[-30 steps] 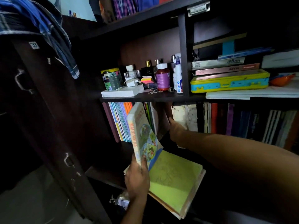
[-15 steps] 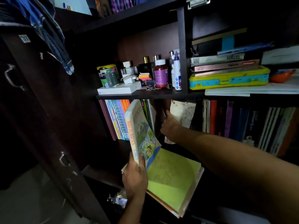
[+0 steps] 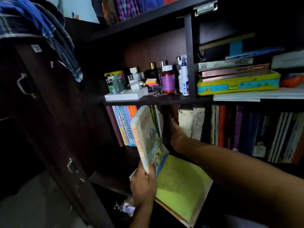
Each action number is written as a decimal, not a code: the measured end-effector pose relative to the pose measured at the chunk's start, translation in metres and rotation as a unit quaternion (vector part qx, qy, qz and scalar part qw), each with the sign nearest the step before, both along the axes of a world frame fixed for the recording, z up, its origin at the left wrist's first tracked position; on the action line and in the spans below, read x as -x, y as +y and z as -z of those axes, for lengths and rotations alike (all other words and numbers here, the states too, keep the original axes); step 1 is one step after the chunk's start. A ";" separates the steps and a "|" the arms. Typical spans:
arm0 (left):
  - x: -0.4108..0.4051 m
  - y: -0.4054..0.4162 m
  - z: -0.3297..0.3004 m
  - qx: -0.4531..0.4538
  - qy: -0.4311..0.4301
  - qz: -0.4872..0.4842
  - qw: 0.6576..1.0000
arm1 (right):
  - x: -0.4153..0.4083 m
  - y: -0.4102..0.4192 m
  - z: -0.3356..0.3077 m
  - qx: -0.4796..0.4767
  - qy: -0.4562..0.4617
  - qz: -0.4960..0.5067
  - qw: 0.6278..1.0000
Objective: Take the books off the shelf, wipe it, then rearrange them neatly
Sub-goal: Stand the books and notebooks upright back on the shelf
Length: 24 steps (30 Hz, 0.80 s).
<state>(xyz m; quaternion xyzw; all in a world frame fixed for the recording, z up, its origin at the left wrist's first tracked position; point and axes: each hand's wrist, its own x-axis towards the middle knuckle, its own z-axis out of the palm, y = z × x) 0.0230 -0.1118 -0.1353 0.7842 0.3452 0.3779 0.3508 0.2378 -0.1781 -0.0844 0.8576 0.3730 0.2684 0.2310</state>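
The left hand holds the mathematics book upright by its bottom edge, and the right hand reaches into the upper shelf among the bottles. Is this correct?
Not quite. In the head view the left hand does hold the mathematics book upright by its bottom edge, but the right hand reaches into the lower shelf, among the standing books, not among the bottles on the shelf above.

a dark gap (image 3: 169, 116) opens around the right hand (image 3: 174, 130), hemmed by upright books (image 3: 126, 125) to its left, pale books (image 3: 190, 122) right, shelf board (image 3: 148, 100) just above.
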 end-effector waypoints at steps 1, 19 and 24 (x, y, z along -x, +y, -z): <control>-0.001 0.000 0.001 0.002 -0.004 0.001 1.000 | 0.003 -0.002 -0.002 -0.024 -0.021 -0.006 0.999; -0.007 0.007 -0.020 -0.116 0.094 0.116 0.982 | 0.016 -0.038 0.039 -0.309 0.175 -0.240 0.903; -0.008 0.006 -0.026 -0.166 0.110 0.147 0.969 | 0.019 -0.038 0.037 -0.312 0.189 -0.246 0.898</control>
